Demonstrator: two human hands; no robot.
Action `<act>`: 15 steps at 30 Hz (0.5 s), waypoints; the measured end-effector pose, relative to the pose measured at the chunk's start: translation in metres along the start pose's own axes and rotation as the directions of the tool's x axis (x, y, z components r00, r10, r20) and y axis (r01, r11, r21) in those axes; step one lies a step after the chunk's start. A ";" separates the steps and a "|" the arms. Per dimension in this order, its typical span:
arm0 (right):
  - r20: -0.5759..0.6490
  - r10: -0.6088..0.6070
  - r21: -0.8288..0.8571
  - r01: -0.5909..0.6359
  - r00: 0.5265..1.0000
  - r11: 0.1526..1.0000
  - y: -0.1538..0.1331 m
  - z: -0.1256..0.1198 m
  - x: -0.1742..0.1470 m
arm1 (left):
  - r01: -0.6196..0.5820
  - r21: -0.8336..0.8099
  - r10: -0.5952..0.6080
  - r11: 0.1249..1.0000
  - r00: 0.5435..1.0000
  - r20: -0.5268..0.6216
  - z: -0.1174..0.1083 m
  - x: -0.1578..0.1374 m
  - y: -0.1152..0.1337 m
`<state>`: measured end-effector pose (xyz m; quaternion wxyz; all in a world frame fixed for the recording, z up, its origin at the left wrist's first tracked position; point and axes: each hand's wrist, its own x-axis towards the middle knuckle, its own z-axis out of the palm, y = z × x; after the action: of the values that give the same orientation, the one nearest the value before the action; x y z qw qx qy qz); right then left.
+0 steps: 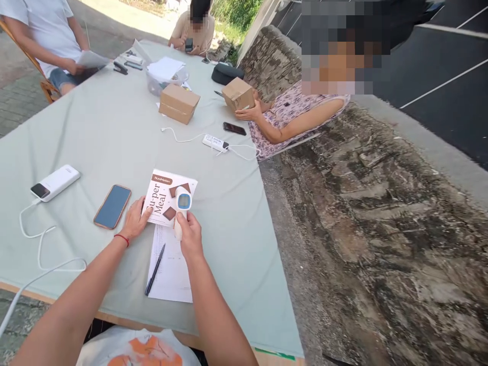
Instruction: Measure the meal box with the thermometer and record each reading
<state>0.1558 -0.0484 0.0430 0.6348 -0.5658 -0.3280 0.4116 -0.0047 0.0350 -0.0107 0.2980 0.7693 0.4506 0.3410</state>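
My left hand (136, 218) grips the left edge of a white and brown box (162, 190) printed "NutriMotion" and "Meal". In my right hand (190, 236) is a white handheld infrared thermometer (184, 199), held upright over the box's right side, its blue-framed screen facing me. The screen's reading is too small to make out. Below the box lies a printed sheet of paper (175, 277), partly covered by my right hand and the box. A dark pen (155, 269) rests on the sheet. Left of my left hand lies a smartphone (112, 206) in an orange-brown case.
A white power bank (56, 182) with a cable lies at left. Farther off are another power bank (214, 143), a black phone (234, 128), a cardboard box (179, 103) and a plastic tub (154, 85). At right a person holds a carton (238, 94); two others sit beyond.
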 end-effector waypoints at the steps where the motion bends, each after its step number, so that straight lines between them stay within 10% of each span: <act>1: -0.006 0.019 0.026 -0.019 1.000 0.999 0.000 0.003 0.001 | -0.002 0.004 0.002 1.000 1.000 0.005 0.000 0.000 0.000; 15: -0.012 0.094 0.099 -0.092 0.995 0.991 -0.003 0.002 0.003 | -0.012 0.002 0.012 1.000 1.000 -0.015 -0.001 0.005 0.002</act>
<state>0.1557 -0.0445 0.0466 0.6448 -0.5519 -0.2750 0.4516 -0.0029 0.0390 -0.0072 0.2917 0.7696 0.4488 0.3480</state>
